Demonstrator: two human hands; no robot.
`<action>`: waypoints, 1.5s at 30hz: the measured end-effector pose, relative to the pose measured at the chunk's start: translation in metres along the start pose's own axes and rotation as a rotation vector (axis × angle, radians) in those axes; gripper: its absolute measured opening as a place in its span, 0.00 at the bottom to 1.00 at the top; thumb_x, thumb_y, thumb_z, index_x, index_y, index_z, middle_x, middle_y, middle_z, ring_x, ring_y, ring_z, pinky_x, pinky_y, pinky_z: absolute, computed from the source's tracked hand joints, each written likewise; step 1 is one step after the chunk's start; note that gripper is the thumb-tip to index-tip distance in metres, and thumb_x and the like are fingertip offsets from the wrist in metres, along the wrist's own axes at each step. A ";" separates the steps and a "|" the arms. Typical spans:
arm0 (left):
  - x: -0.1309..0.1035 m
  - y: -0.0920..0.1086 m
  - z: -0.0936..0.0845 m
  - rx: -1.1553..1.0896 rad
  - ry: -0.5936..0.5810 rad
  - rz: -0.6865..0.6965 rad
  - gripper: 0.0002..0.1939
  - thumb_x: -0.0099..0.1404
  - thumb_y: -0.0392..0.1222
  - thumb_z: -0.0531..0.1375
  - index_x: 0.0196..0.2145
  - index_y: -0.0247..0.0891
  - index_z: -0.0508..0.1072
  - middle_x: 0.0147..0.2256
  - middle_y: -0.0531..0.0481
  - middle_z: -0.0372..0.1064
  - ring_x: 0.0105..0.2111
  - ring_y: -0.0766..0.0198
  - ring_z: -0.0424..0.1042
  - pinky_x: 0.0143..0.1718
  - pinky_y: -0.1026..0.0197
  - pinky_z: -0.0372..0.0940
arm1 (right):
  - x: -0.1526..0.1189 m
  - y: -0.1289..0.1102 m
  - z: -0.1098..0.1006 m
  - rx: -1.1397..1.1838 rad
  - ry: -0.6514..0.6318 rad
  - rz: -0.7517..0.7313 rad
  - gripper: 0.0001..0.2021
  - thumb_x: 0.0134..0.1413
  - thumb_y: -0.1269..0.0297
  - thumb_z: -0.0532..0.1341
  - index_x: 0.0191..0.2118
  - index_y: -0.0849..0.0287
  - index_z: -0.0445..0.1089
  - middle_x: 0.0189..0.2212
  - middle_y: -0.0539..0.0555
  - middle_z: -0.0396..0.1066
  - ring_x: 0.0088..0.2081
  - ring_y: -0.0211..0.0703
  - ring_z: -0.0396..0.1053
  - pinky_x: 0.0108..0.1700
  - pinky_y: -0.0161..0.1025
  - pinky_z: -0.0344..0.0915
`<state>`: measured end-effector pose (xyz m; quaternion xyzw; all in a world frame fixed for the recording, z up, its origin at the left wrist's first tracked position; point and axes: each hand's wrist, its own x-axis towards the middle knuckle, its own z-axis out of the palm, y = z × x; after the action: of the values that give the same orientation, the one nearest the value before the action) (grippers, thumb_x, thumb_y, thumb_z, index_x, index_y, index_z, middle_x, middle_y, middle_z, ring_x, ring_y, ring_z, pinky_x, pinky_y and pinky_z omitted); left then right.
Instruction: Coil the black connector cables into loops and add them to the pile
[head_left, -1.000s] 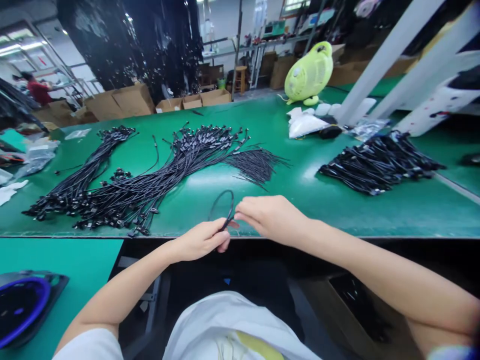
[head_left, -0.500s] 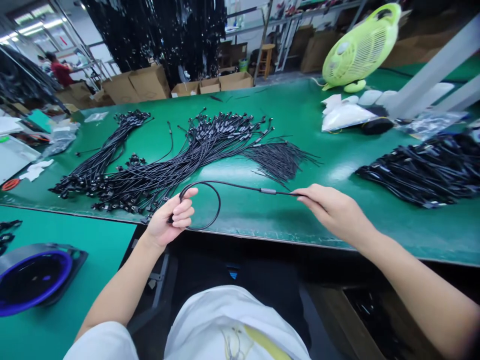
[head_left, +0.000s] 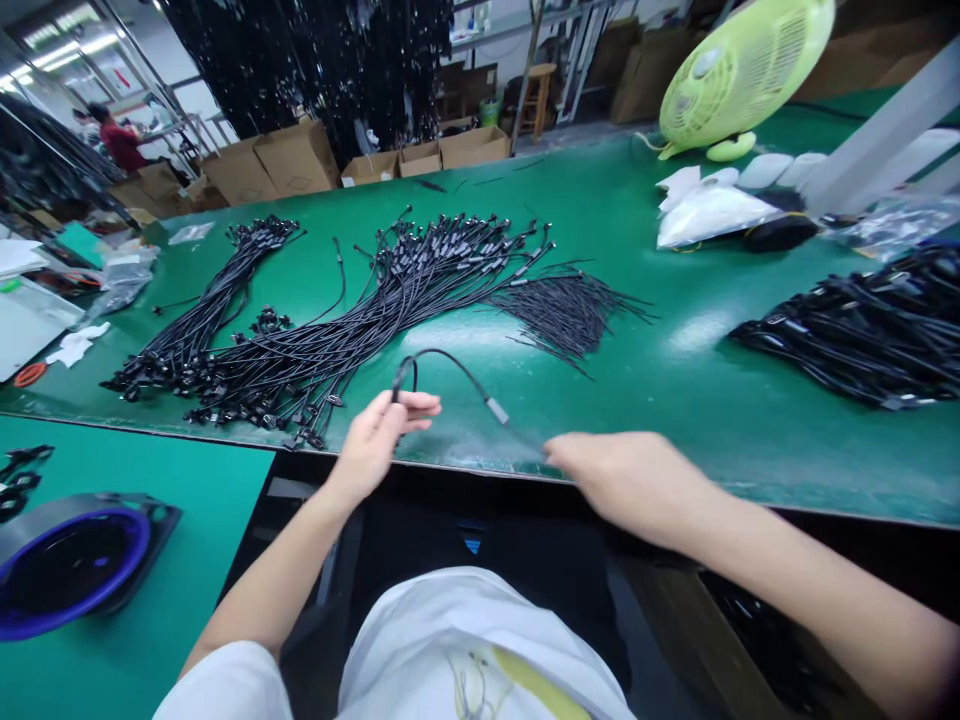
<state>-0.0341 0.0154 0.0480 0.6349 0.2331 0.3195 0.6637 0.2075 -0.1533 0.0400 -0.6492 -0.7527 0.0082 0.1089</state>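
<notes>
A black cable arches between my two hands over the front edge of the green table. My left hand pinches it where it is looped, with the other fingers curled behind. A grey sleeve sits on the cable between the hands. My right hand is closed on the end beyond that sleeve, which is smeared by motion. Just past my hands lies a large bundle of black cables with connectors at its ends. To its right is a fan-shaped pile of thin black strips.
Another cable bundle lies at left, and a thick heap of black cables at right. A green fan stands at the back right beside white bags. A blue-rimmed round dish is at lower left. A person sits far off.
My hands have come closer together, the left moving right and the right moving left and down. The stretched cable now bends in an arch, and its loop has become smaller.
</notes>
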 end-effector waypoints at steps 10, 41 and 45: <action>-0.017 -0.023 0.035 -0.034 -0.435 -0.155 0.16 0.70 0.52 0.52 0.33 0.37 0.66 0.22 0.55 0.61 0.23 0.67 0.64 0.30 0.62 0.60 | 0.045 -0.016 0.008 0.919 0.306 0.149 0.16 0.56 0.53 0.62 0.45 0.58 0.68 0.41 0.55 0.71 0.42 0.42 0.69 0.44 0.37 0.64; -0.008 -0.039 0.061 -0.302 -0.083 -0.300 0.10 0.65 0.46 0.60 0.37 0.36 0.69 0.25 0.57 0.61 0.24 0.71 0.60 0.39 0.61 0.63 | 0.064 -0.055 0.046 1.732 0.545 0.470 0.17 0.56 0.49 0.61 0.43 0.56 0.66 0.41 0.54 0.72 0.39 0.39 0.71 0.37 0.36 0.69; -0.013 -0.030 0.046 -0.470 -0.160 -0.374 0.18 0.63 0.52 0.63 0.41 0.33 0.73 0.21 0.60 0.56 0.20 0.75 0.54 0.37 0.62 0.64 | 0.053 -0.042 0.054 1.360 0.382 0.477 0.10 0.56 0.59 0.60 0.42 0.57 0.66 0.39 0.52 0.71 0.34 0.37 0.70 0.39 0.38 0.70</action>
<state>-0.0065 -0.0256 0.0207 0.4331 0.2128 0.1860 0.8559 0.1497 -0.1014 0.0015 -0.5744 -0.3880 0.3826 0.6109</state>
